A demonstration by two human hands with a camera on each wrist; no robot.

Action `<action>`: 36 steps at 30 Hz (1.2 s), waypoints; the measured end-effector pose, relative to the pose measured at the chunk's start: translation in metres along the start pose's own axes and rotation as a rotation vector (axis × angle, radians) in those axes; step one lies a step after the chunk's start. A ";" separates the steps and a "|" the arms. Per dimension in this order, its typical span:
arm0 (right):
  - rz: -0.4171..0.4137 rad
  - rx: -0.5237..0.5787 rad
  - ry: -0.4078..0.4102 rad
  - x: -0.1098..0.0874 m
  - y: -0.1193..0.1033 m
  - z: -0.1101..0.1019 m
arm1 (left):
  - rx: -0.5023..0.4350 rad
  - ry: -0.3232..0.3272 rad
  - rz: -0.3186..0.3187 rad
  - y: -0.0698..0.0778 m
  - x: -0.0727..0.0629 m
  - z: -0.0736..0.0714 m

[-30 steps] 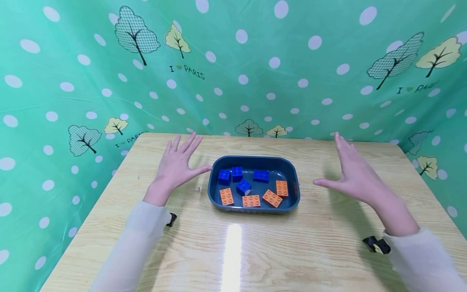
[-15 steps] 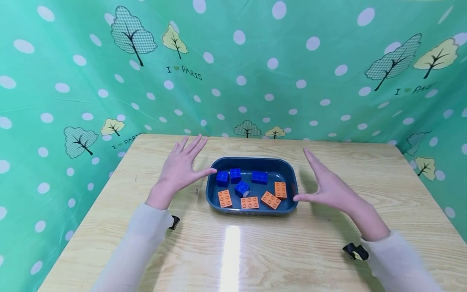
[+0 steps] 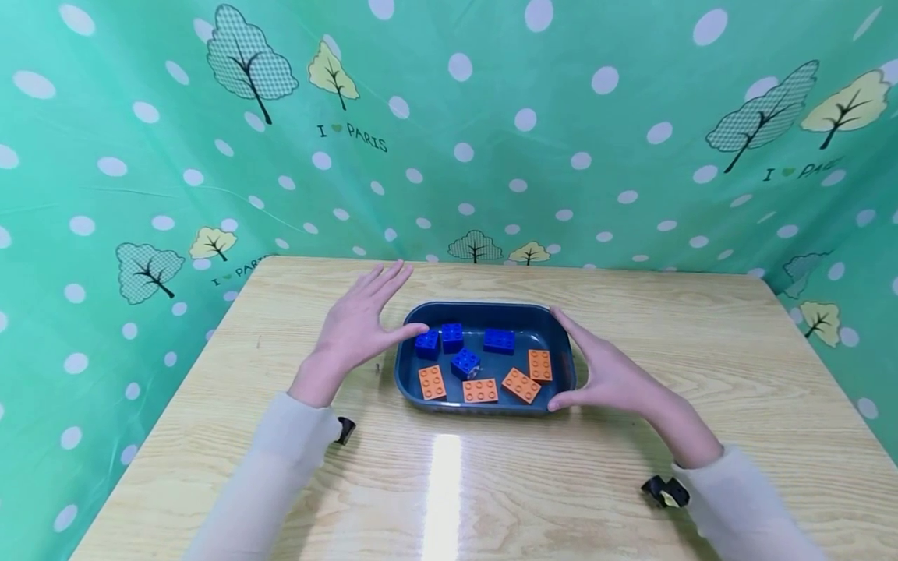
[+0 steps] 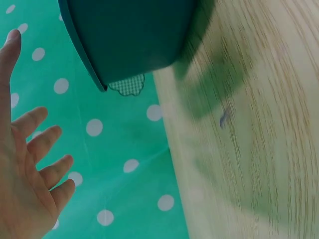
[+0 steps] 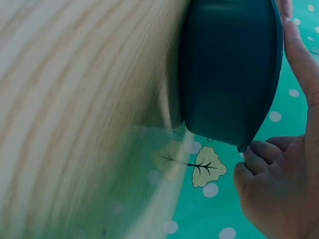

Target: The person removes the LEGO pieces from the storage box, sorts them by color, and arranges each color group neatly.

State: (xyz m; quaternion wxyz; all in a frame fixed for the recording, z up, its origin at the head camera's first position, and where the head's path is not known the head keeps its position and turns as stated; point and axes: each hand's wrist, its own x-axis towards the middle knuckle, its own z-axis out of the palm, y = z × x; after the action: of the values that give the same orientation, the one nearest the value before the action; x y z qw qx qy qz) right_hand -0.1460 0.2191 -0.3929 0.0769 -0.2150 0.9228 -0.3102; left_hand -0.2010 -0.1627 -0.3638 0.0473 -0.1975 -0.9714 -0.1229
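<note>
A dark blue rectangular tray (image 3: 484, 407) with rounded corners stands on the table, holding blue toy bricks (image 3: 499, 341) along the back and middle and orange ones (image 3: 521, 385) along the front and right. My left hand (image 3: 353, 331) hovers at the tray's left end, fingers spread, its thumb overlapping the rim in the head view. In the left wrist view that hand (image 4: 30, 184) is apart from the tray wall (image 4: 129, 35). My right hand (image 3: 613, 378) spans the tray's right end, thumb at the front corner, index fingertip at the back corner. Its fingertips lie right at the rim in the right wrist view.
The pale wooden table (image 3: 351, 491) carries a bright light reflection in front of the tray. Behind it and along both sides hangs a green cloth (image 3: 519, 148) with white dots and printed trees. A small dark mark (image 4: 225, 118) shows on the wood left of the tray.
My right hand has moved left from beside the tray to its right end. My left hand has shifted slightly right, its thumb now over the left rim. The tray and bricks stay put.
</note>
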 end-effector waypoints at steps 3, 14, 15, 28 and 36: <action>-0.001 -0.007 -0.007 0.001 0.000 0.001 | -0.051 0.011 -0.001 0.005 0.000 0.000; 0.011 0.002 -0.021 -0.001 -0.001 0.000 | -0.316 -0.006 0.135 0.025 0.005 0.013; 0.014 0.002 -0.022 -0.001 -0.001 0.000 | -0.348 -0.016 0.152 0.027 0.006 0.014; 0.017 -0.003 -0.027 -0.003 -0.003 0.000 | -0.582 -0.315 0.224 0.041 0.013 0.022; 0.009 -0.015 -0.024 -0.006 -0.002 -0.001 | -0.630 -0.434 0.230 0.042 0.018 0.031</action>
State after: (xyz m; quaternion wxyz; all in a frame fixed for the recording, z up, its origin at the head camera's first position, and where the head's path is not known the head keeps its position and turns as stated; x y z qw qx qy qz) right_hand -0.1398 0.2212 -0.3904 0.0878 -0.2151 0.9250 -0.3005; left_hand -0.2024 -0.1104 -0.3817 -0.2087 -0.3314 -0.8451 -0.3640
